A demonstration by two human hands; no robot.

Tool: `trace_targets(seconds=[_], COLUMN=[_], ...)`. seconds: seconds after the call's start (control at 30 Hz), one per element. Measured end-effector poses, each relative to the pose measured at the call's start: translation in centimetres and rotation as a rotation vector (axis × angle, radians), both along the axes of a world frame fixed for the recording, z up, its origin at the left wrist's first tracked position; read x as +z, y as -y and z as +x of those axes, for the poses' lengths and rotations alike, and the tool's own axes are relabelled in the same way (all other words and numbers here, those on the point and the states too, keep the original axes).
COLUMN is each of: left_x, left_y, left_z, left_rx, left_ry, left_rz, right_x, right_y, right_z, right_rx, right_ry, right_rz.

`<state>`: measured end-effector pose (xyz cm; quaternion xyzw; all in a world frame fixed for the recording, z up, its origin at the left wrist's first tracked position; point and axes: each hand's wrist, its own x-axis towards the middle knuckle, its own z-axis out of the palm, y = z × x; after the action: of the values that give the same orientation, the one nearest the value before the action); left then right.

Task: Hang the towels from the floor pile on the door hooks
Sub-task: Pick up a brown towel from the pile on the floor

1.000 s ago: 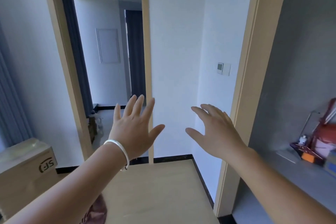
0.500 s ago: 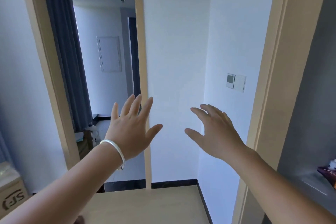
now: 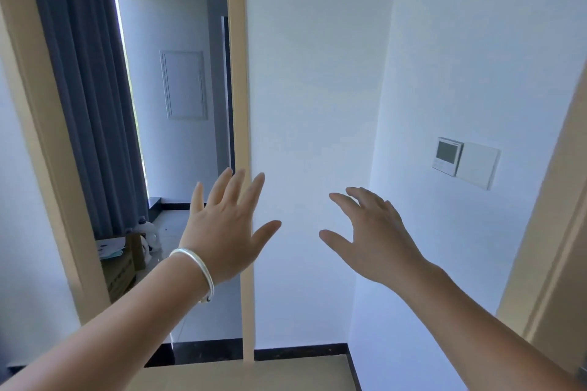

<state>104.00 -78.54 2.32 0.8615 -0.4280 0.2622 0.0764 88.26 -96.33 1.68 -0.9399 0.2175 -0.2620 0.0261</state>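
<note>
Both of my hands are raised in front of me, and neither holds anything. My left hand [image 3: 224,225], with a silver bangle on its wrist, has its fingers straight and spread in front of the wooden door frame [image 3: 239,105]. My right hand [image 3: 371,232] is held out with relaxed, slightly bent fingers before the white wall. No towel, floor pile or door hook is in view.
An open doorway on the left leads into a room with a dark blue curtain [image 3: 82,89], a cardboard box [image 3: 119,259] and a white jug [image 3: 149,233] on the floor. A thermostat and switch panel [image 3: 465,162] hang on the right wall. Another wooden frame [image 3: 552,247] borders the right edge.
The view has tilted up and shifted left towards the doorway. The cardboard box at the left and the shelf items at the right have left the view. Both hands stay raised and empty.
</note>
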Motion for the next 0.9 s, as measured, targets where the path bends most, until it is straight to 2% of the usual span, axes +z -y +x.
trace_targets(seconds=[0.23, 0.5, 0.77, 0.9], left_x=[0.1, -0.7, -3.5, -5.9], left_y=[6.2, 7.9, 5.1, 2.4], left_z=[13.9, 27.4, 37.3, 41.8], left_rx=[0.007, 0.113, 0.332, 0.527], left_ry=[0.001, -0.023, -0.058, -0.097], left_rz=[-0.027, -0.034, -0.04, -0.016], right_x=[0.4, 0.0, -2.3, -4.2], right_y=[5.8, 9.0, 8.6, 7.6], right_z=[14.4, 29.0, 44.2, 52.9], right_rx=[0.02, 0.121, 0.38, 0.57], right_ry=[-0.031, -0.04, -0.059, -0.062], right_rz=[-0.038, -0.03, 0.009, 0.017])
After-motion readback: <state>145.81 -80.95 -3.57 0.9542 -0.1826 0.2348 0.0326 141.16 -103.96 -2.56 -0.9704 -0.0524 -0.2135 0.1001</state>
